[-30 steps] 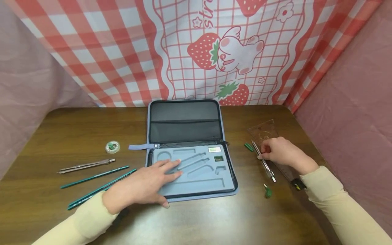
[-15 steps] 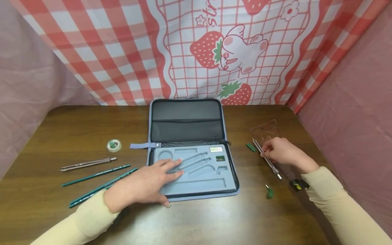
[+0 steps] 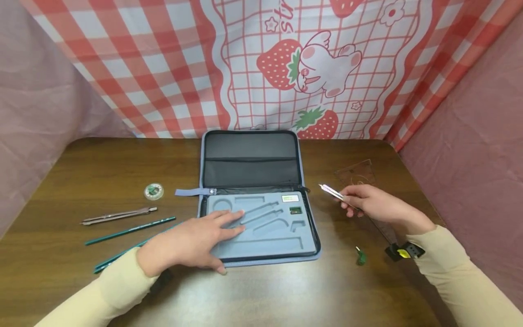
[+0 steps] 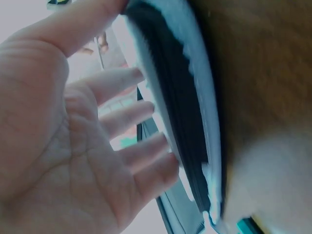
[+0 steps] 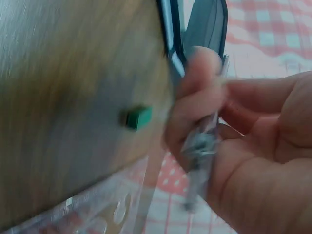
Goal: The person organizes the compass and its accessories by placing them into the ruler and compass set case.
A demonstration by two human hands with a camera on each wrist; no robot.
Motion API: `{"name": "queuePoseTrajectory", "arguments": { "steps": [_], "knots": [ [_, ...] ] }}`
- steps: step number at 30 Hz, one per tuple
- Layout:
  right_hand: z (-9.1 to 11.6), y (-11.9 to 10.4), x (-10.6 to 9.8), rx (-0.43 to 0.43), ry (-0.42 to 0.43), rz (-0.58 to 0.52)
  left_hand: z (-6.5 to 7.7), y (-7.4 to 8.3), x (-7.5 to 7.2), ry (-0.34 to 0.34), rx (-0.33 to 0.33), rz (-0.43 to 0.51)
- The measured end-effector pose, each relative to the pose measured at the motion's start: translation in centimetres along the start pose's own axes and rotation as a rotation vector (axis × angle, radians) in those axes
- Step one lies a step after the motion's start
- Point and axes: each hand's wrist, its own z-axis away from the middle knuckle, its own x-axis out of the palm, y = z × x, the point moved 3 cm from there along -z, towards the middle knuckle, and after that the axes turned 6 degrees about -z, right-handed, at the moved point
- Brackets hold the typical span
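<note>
My right hand [image 3: 377, 204] pinches a silver drawing compass [image 3: 332, 191] between thumb and fingers, its points toward the case. In the right wrist view the compass [image 5: 199, 151] is blurred, its hinge end sticking out of the fist. My left hand [image 3: 200, 240] lies with spread fingers on the pale blue moulded insert [image 3: 265, 234] of an open zip case [image 3: 250, 172]. From the left wrist, the fingers [image 4: 129, 117] reach over the case's edge. Shaped slots mark the insert; a small green sharpener [image 3: 295, 210] sits in one.
Left of the case lie another compass [image 3: 118, 216], teal pencils [image 3: 130, 230] and a round clear container [image 3: 153, 191]. On the right are a transparent set square [image 3: 357, 169] and a green metal-tipped piece [image 3: 361, 257]. A green block [image 5: 139, 118] shows in the right wrist view.
My right hand has lifted the compass off the table beside the set square and moved it a little left, turning its points toward the case. My left hand stays on the insert.
</note>
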Motion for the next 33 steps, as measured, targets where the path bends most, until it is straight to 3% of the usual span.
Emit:
{"name": "queuePoseTrajectory", "arguments": {
  "steps": [6,13,20,25,30,33],
  "knots": [
    [-0.2,-2.3,2.4,-0.159,0.054,0.231,0.1,-1.5,-0.6,-0.007,0.061,0.125],
    [-0.4,-5.6,6.8,-0.435,0.085,0.394,0.0,-2.3,-0.9,-0.024,0.063,0.156],
    [-0.6,-8.0,11.6,-0.615,0.091,0.549,0.1,-2.4,-0.9,-0.029,0.087,0.185],
    [-1.1,-8.9,13.4,-0.652,0.088,0.611,0.1,-2.6,-0.8,-0.035,0.09,0.207],
    [-2.3,-9.3,13.9,-0.637,0.082,0.64,0.0,-2.7,-0.9,-0.036,0.084,0.22],
    [-3.5,-9.8,14.1,-0.661,0.101,0.711,0.0,-2.9,-1.0,-0.029,0.065,0.229]
  ]
}}
